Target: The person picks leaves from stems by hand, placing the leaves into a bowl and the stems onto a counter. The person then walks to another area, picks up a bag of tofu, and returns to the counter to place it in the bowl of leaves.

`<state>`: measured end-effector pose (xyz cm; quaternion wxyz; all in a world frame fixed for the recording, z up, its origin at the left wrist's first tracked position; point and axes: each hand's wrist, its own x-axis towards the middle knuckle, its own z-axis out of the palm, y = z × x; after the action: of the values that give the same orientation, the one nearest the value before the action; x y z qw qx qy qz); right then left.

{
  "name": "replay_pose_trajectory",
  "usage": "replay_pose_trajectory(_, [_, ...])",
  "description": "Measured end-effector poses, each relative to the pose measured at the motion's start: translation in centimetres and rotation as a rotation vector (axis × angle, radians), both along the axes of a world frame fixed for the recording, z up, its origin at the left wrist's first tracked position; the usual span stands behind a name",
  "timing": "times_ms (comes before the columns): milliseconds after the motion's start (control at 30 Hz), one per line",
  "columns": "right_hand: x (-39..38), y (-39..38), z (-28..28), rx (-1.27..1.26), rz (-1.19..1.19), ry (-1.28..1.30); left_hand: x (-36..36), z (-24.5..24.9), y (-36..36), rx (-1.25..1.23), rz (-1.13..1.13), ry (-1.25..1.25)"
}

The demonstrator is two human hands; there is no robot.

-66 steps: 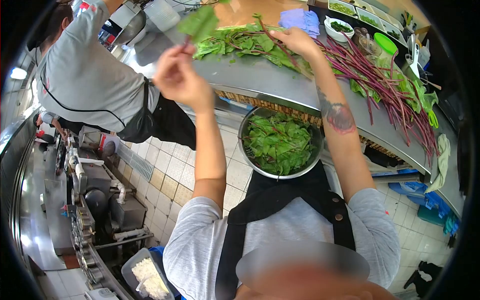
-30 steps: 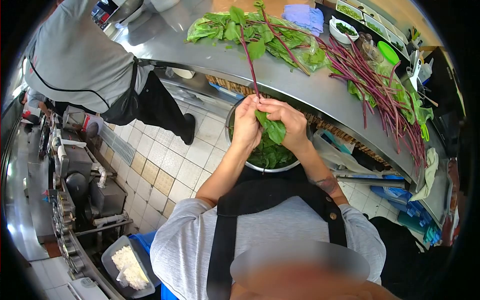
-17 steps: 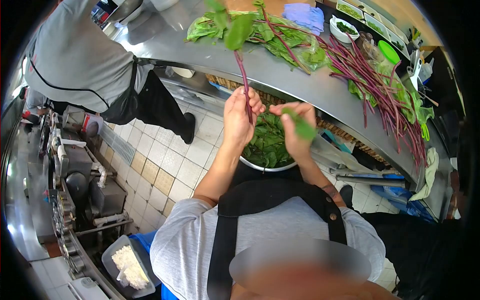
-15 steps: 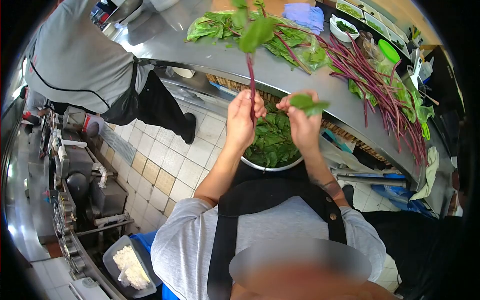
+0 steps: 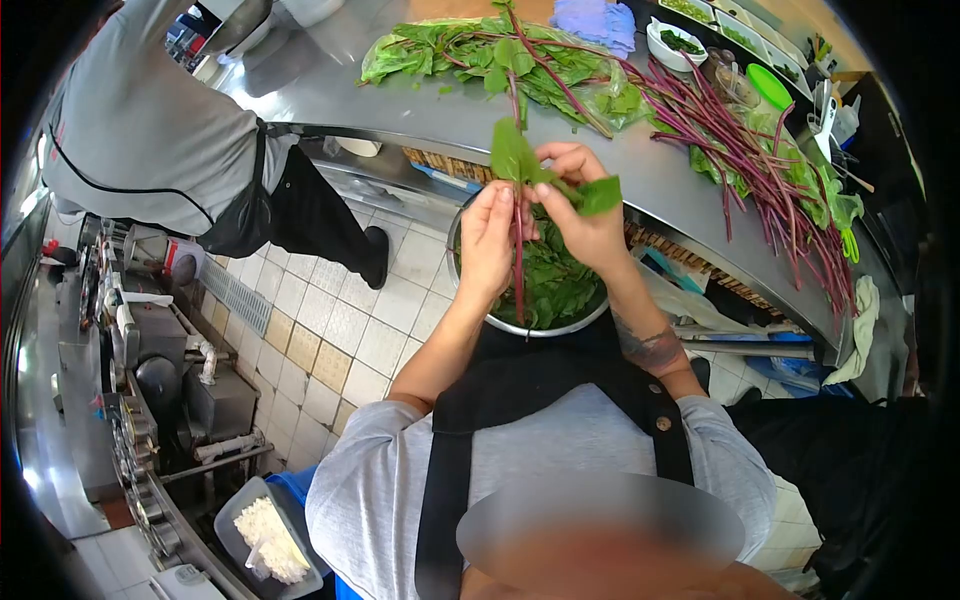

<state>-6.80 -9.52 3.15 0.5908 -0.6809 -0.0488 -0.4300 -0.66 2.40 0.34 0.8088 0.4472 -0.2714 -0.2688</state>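
My left hand is closed around the purple-red stem of a leafy green, which stands nearly upright over the bowl. My right hand is pinched at the same stem, its thumb and fingertips at the base of a green leaf. Another leaf sits on the stem just above my fingers. Below both hands is a round metal bowl filled with plucked dark green leaves, partly hidden by my hands.
On the steel counter lie leafy bunches and a pile of bare purple-red stems. Farther back are a blue cloth, a white bowl and a green lid. A co-worker stands at the left.
My right hand has moved left and in to the stem. My left hand has shifted its hold higher up, so the stem's lower end now hangs below it.
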Motion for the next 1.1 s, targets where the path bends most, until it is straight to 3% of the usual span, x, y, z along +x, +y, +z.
replay_pose_trajectory(100, [-0.9,0.3,-0.1,-0.015,0.129,-0.002,-0.4,0.9,-0.4,-0.018,0.019,0.171])
replay_pose_trajectory(200, [-1.4,0.4,0.3,-0.256,0.024,0.032,-1.3,1.3,-0.6,-0.055,0.088,0.12])
replay_pose_trajectory(233, [-1.3,1.0,0.1,-0.168,-0.004,0.028,-1.2,1.1,-0.6,-0.06,0.084,0.115])
replay_pose_trajectory(367, [-1.7,1.8,-0.5,-0.396,0.006,-0.043,0.3,0.3,-0.2,-0.08,0.074,0.126])
replay_pose_trajectory(567, [-2.1,2.0,-1.7,-0.178,0.077,-0.045,0.5,-0.2,0.0,-0.104,-0.076,0.314])
replay_pose_trajectory(700, [-2.6,1.9,-3.0,0.364,0.324,-0.045,0.2,0.8,0.0,-0.196,-0.161,0.355])
replay_pose_trajectory(767, [-2.5,1.3,-4.2,0.514,0.464,-0.123,1.4,0.7,0.0,-0.377,-0.244,0.422])
replay_pose_trajectory(800, [-2.5,1.3,-4.0,0.591,0.534,-0.163,1.5,1.2,0.2,-0.336,-0.269,0.368])
replay_pose_trajectory(933, [-2.3,0.4,-1.5,0.733,0.384,0.067,1.0,1.9,0.7,-0.179,-0.371,0.161])
replay_pose_trajectory(1100, [-0.5,-2.1,0.4,0.742,0.32,0.029,0.2,0.4,1.1,-0.016,-0.425,0.015])
